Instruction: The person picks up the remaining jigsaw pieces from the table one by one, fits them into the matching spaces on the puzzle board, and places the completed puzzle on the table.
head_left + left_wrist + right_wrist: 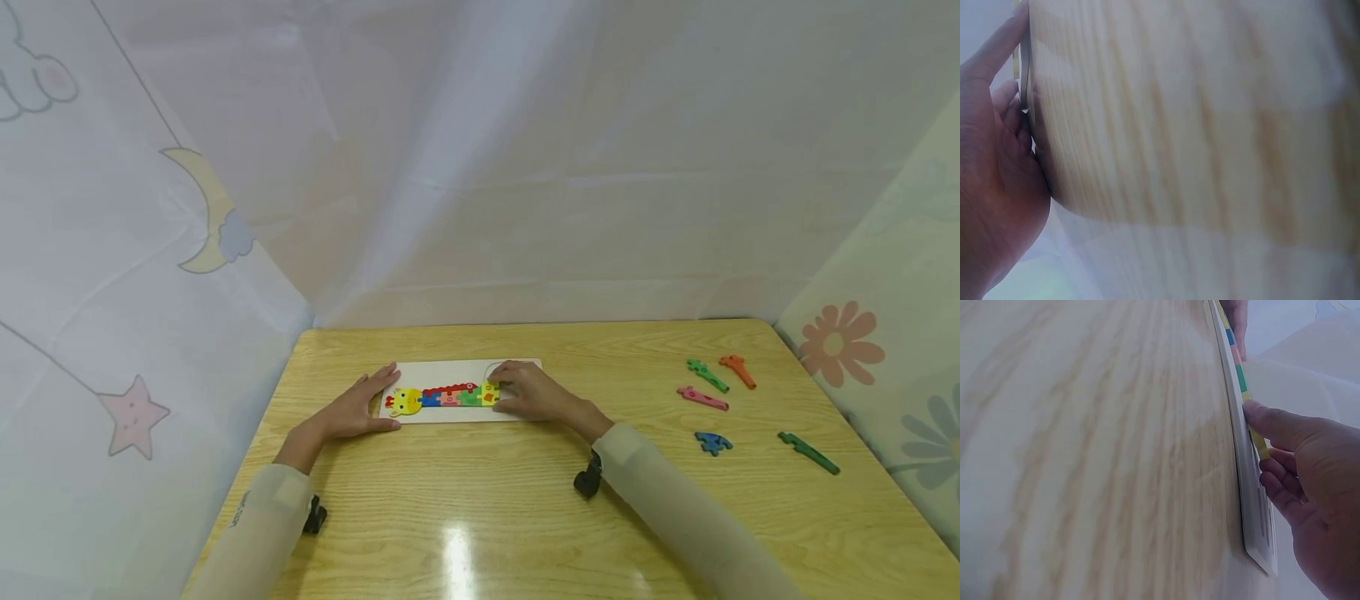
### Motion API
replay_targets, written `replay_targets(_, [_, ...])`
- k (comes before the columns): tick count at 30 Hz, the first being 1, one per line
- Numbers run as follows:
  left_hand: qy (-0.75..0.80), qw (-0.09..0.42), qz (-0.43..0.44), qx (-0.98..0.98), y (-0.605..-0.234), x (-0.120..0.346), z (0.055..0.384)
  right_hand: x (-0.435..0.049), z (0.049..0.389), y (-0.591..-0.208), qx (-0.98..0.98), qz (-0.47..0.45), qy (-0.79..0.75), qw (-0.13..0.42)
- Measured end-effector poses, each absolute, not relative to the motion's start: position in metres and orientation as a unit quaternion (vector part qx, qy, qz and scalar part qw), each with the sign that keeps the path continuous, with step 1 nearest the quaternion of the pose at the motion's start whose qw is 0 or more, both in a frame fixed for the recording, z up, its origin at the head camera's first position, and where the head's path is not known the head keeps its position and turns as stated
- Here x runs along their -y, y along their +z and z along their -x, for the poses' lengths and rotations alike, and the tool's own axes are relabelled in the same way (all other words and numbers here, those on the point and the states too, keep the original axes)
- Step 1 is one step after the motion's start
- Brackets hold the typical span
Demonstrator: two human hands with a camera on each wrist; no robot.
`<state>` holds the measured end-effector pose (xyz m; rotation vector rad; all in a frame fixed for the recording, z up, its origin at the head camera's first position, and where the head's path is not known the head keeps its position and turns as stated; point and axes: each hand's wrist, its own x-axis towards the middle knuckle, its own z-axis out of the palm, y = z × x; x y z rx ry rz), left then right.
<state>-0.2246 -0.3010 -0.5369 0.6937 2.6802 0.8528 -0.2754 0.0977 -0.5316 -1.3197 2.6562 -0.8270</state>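
Against the right hand lies a yellow piece.

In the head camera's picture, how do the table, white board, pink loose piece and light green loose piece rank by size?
1. Table, by far the largest.
2. White board.
3. Pink loose piece and light green loose piece: too alike to rank.
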Motion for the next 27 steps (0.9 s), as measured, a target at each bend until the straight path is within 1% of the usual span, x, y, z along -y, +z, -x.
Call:
replay_targets(8, [0.293,0.12,-0.239,-0.918,-0.539,0.302,0.225,-0.097,0.277,-0.532,-0.862,0.427,-0.269,0.043])
replay_targets(18, [0.29,0.119,-0.235,-0.92,-0.541,0.304,0.226,-0.096,0.274,-0.526,-0.872,0.43,-0.232,0.022])
replay_targets(23, [0.287,0.118,-0.237,-0.921,-0.541,0.304,0.227,-0.101,0.271,-0.519,-0.864,0.438,-0.247,0.004])
replay_targets(27, [0.288,0.121,-0.236,-0.92,-0.541,0.303,0.227,-0.107,0.269,-0.513,-0.863,0.434,-0.258,0.004])
